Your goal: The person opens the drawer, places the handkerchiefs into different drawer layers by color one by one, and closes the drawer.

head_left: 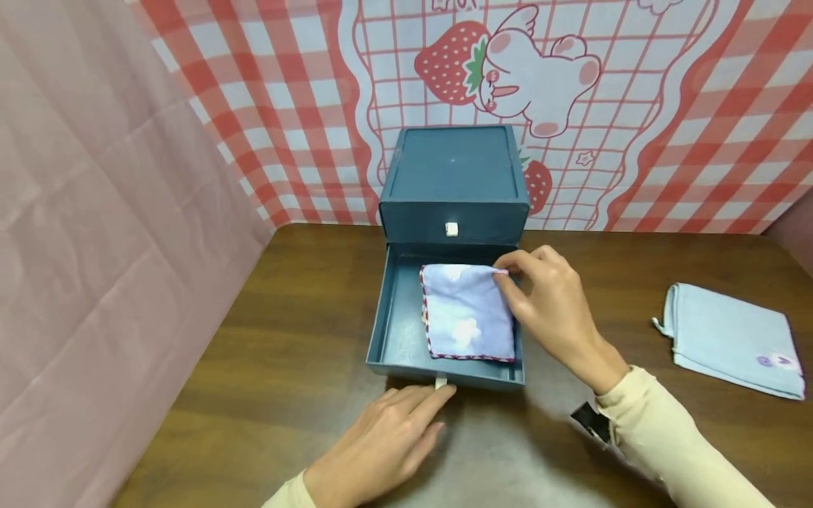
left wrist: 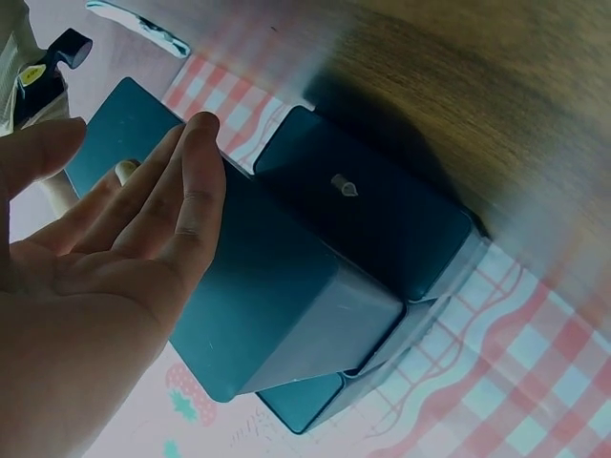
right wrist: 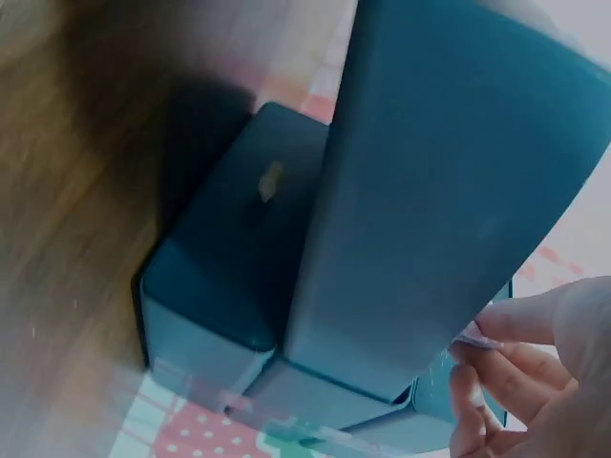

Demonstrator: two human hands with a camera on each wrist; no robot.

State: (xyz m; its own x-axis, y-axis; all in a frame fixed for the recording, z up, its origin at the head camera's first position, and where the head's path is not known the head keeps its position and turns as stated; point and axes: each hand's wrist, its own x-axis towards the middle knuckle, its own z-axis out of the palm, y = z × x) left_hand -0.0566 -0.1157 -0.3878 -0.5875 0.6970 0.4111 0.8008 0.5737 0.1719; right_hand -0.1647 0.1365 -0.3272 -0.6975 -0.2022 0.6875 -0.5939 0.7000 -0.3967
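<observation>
A small folded cloth [head_left: 470,310], pale lilac with white cloud shapes and a red-and-white edge, lies in the pulled-out drawer [head_left: 381,310] of a dark blue drawer unit [head_left: 454,166]. My right hand [head_left: 552,303] pinches the cloth's far right corner between thumb and fingers, at the drawer's right wall. In the right wrist view only a scrap of cloth [right wrist: 477,336] shows at the fingertips; the drawer wall hides the rest. My left hand [head_left: 387,437] is at the drawer's front, its fairly straight fingers [left wrist: 196,191] close beside the small white knob [left wrist: 126,172].
A folded light blue towel [head_left: 730,339] lies on the wooden table [head_left: 273,339] to the right. Below the pulled-out drawer is a closed one [left wrist: 353,191] with its own knob. A red-checked cloth [head_left: 279,92] hangs behind, and pink fabric [head_left: 95,247] hangs at the left.
</observation>
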